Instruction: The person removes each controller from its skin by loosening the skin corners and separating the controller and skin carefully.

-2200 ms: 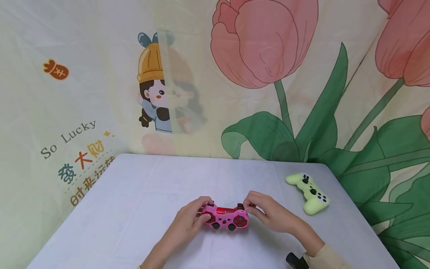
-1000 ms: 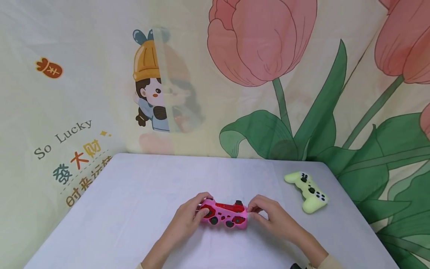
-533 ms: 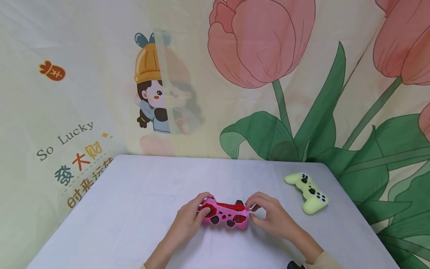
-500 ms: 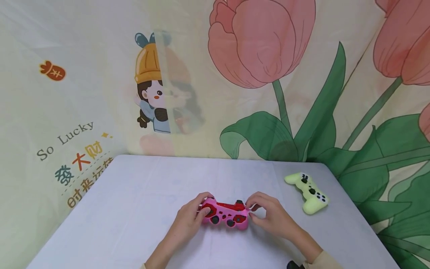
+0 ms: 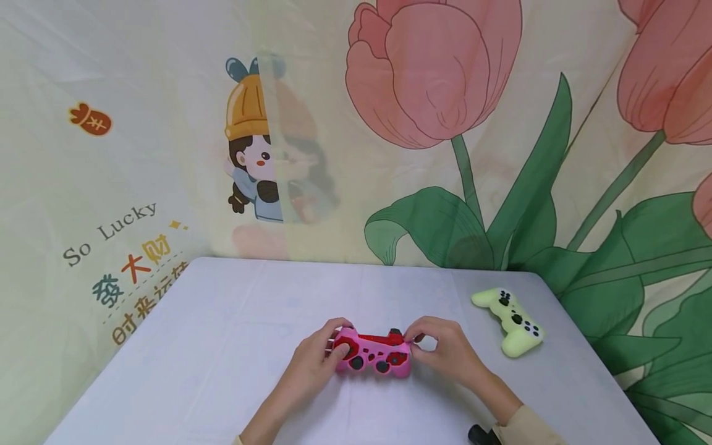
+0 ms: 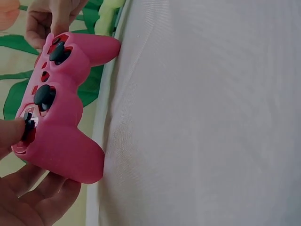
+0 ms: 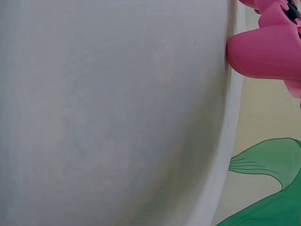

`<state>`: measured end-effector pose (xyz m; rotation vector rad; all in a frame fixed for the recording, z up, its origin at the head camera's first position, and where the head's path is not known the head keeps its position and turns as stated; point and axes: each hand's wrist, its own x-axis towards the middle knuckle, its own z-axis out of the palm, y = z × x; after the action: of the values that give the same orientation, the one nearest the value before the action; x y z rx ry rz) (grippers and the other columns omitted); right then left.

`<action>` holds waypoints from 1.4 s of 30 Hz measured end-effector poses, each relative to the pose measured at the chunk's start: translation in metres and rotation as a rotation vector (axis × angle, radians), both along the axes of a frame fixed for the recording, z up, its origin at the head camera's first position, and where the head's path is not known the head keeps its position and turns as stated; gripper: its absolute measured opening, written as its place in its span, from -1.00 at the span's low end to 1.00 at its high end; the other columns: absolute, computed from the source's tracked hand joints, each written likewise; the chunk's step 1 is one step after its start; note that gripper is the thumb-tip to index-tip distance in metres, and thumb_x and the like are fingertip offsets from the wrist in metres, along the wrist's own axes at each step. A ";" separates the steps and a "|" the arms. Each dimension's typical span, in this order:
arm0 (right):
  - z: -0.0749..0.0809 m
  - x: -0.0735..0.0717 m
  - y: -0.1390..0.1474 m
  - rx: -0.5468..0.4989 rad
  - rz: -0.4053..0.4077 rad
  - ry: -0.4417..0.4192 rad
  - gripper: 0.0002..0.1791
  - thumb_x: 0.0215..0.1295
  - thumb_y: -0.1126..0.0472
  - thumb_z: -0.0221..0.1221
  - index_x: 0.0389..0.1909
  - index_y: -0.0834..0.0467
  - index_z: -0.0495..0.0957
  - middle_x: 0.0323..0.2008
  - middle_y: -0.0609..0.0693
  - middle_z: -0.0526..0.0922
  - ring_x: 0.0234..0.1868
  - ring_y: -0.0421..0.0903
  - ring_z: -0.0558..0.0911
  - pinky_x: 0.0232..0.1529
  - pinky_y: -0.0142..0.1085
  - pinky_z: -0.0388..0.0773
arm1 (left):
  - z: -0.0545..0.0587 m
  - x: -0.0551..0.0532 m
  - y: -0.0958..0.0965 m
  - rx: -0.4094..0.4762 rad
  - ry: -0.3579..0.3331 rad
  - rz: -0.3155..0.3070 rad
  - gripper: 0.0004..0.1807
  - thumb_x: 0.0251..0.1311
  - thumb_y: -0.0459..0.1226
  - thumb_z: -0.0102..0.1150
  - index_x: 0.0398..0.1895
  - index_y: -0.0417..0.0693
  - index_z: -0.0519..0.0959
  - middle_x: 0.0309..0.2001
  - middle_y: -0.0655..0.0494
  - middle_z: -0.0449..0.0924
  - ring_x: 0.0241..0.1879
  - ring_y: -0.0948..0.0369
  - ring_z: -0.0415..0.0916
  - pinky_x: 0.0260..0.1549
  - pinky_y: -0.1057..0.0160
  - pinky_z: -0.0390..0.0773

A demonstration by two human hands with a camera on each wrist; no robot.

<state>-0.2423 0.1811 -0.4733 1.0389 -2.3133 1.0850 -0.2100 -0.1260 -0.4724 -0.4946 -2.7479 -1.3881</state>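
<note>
Pink game controller (image 5: 367,348) is being held between both hands over the near-middle part of the white table (image 5: 278,296), red body showing through its pink cover; can't tell whether its handles are touching the cloth. Left hand (image 5: 306,364) is gripping the left end, thumb lying on the directional pad, other fingers curling behind. Right hand (image 5: 453,352) is pinching the upper right corner between thumb and index finger. Right wrist view is showing mostly white cloth plus one pink handle at the edge, fingers barely visible. Pale green controller (image 5: 507,319) is lying face-up near the table's far right corner, slanting, well apart from the pink one. White surface is looking matte, faintly creased, with soft shadows falling under the hands. Printed fabric backdrop (image 5: 167,37) is standing right behind the far edge: pink tulip (image 5: 439,74), with green leaves (image 5: 542,167) filling the right side, cartoon figure (image 5: 250,148) in a yellow hat left of centre, its right half showing faintly through an overlapping pale layer, red pouch print (image 5: 91,120) and "So Lucky" lettering (image 5: 111,232) running up the left. Beige sleeve (image 5: 525,426) is covering the right forearm, dark object (image 5: 481,434) sitting beside it.
</note>
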 end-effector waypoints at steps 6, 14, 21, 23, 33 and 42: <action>-0.002 -0.004 0.000 -0.009 -0.013 0.008 -0.63 0.04 0.48 0.55 -0.28 -0.04 0.74 -0.27 -0.28 0.76 -0.27 -0.30 0.71 -0.21 -0.34 0.74 | -0.002 -0.002 -0.001 0.019 -0.018 -0.022 -0.51 0.44 -0.19 0.35 0.36 0.34 0.47 0.09 0.16 0.67 -0.02 0.20 0.66 0.01 0.13 0.70; -0.002 -0.009 0.000 -0.021 0.037 0.030 -0.58 0.02 0.53 0.52 -0.28 -0.05 0.71 -0.27 -0.26 0.73 -0.26 -0.28 0.68 -0.22 -0.32 0.73 | -0.003 -0.001 -0.002 -0.043 0.039 -0.022 -0.44 0.46 -0.17 0.33 0.43 0.47 0.43 0.14 0.26 0.62 0.05 0.23 0.59 0.03 0.14 0.68; -0.001 -0.010 -0.002 0.007 0.043 0.005 -0.59 0.03 0.52 0.50 -0.30 -0.05 0.68 -0.28 -0.27 0.72 -0.28 -0.30 0.66 -0.24 -0.36 0.71 | -0.002 -0.004 -0.004 -0.046 0.043 -0.036 -0.49 0.45 -0.16 0.33 0.37 0.47 0.46 0.08 0.29 0.64 0.00 0.25 0.60 -0.03 0.19 0.67; 0.000 -0.010 -0.002 0.020 0.035 -0.006 -0.59 0.03 0.52 0.50 -0.31 -0.06 0.66 -0.29 -0.27 0.71 -0.30 -0.31 0.65 -0.26 -0.37 0.71 | -0.002 -0.005 -0.004 -0.037 0.040 -0.045 -0.50 0.45 -0.18 0.34 0.36 0.43 0.47 0.06 0.28 0.65 -0.02 0.25 0.63 -0.05 0.23 0.68; 0.004 -0.008 0.000 0.046 0.037 -0.012 -0.60 0.03 0.53 0.45 -0.34 -0.05 0.64 -0.34 -0.24 0.70 -0.34 -0.31 0.61 -0.31 -0.35 0.69 | -0.001 -0.008 -0.002 0.001 0.019 -0.048 -0.52 0.44 -0.23 0.34 0.33 0.36 0.49 -0.05 0.27 0.64 -0.08 0.26 0.67 -0.14 0.31 0.67; 0.008 0.001 0.006 0.125 0.081 -0.021 -0.63 0.05 0.53 0.46 -0.36 -0.02 0.66 -0.35 -0.18 0.74 -0.34 -0.32 0.62 -0.29 -0.39 0.69 | 0.002 -0.007 -0.001 -0.016 0.015 -0.037 -0.52 0.44 -0.23 0.34 0.34 0.35 0.49 -0.06 0.24 0.64 -0.09 0.26 0.65 -0.15 0.30 0.66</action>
<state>-0.2418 0.1874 -0.4657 1.1820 -2.4014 0.9958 -0.2169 -0.1275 -0.4704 -0.5572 -2.7542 -1.3648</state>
